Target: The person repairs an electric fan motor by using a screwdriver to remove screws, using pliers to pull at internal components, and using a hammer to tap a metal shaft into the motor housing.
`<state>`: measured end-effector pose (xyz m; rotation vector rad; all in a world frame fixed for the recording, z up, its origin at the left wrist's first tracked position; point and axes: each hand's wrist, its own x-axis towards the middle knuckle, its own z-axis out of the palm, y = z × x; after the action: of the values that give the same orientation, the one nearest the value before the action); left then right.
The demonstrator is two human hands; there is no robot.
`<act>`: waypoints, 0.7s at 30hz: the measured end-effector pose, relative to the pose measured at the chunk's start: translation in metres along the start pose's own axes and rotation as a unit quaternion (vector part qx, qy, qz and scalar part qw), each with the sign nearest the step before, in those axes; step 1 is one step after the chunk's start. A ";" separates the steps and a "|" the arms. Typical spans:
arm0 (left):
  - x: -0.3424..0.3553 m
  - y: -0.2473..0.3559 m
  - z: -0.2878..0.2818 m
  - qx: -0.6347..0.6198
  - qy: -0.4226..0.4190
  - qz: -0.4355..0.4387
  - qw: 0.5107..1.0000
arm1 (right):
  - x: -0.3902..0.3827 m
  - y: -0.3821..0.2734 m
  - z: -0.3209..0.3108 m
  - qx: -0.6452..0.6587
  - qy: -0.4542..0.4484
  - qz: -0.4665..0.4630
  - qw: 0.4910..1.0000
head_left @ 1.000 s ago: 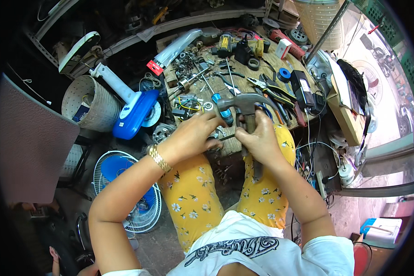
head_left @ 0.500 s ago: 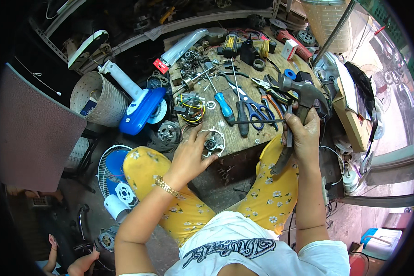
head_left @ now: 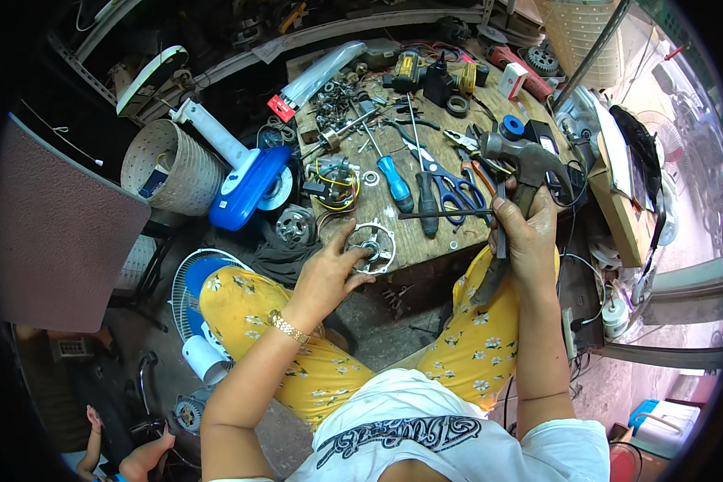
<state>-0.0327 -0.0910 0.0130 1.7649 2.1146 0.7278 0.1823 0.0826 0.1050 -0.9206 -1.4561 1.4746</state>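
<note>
At the bench's front edge my left hand (head_left: 329,269) grips the left rim of a round metal motor end cover (head_left: 391,251), with a fingertip at its hub. My right hand (head_left: 530,233) is closed around a claw hammer (head_left: 527,161), its head up and its handle hanging down toward my knee. Held in the same fist, a thin dark rod (head_left: 450,214) points left across the bench edge, and a flat dark bar (head_left: 501,241) stands upright. Just beyond lie a blue screwdriver (head_left: 394,183), a dark-handled screwdriver (head_left: 427,205) and blue-handled scissors (head_left: 458,197).
A wired motor part (head_left: 333,186) sits beyond my left hand on the wooden bench (head_left: 422,253). Pliers (head_left: 463,140), a yellow drill (head_left: 410,72) and loose metal bits (head_left: 337,112) lie farther back. A blue fan base (head_left: 249,189) stands left, a cardboard box (head_left: 618,205) right.
My left hand has shifted slightly left and down, baring more of the end cover, with a finger now at its hub. The right hand keeps its hammer, rod and bar nearly still.
</note>
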 end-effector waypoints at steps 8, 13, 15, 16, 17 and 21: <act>0.002 -0.013 0.003 -0.101 0.024 0.008 0.995 | 0.008 0.010 0.013 -0.133 -0.088 -0.115 0.980; 0.004 -0.015 0.006 -0.155 -0.005 -0.017 0.988 | 0.012 0.018 0.039 -0.248 -0.171 -0.192 0.934; 0.005 -0.021 0.006 -0.138 -0.009 0.027 0.990 | 0.017 0.026 0.048 -0.280 -0.186 -0.215 0.917; 0.006 -0.022 0.005 -0.145 -0.020 0.029 0.989 | 0.016 0.026 0.051 -0.287 -0.195 -0.217 0.912; 0.008 -0.023 0.005 -0.153 -0.032 0.031 0.987 | 0.016 0.027 0.054 -0.295 -0.205 -0.219 0.907; 0.012 -0.024 -0.004 -0.156 -0.055 0.028 0.986 | 0.017 0.025 0.067 -0.275 -0.226 -0.219 0.909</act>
<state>-0.0569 -0.0832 0.0041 1.6562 1.7741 0.8986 0.1126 0.0742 0.0850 -0.5094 -2.3222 0.9803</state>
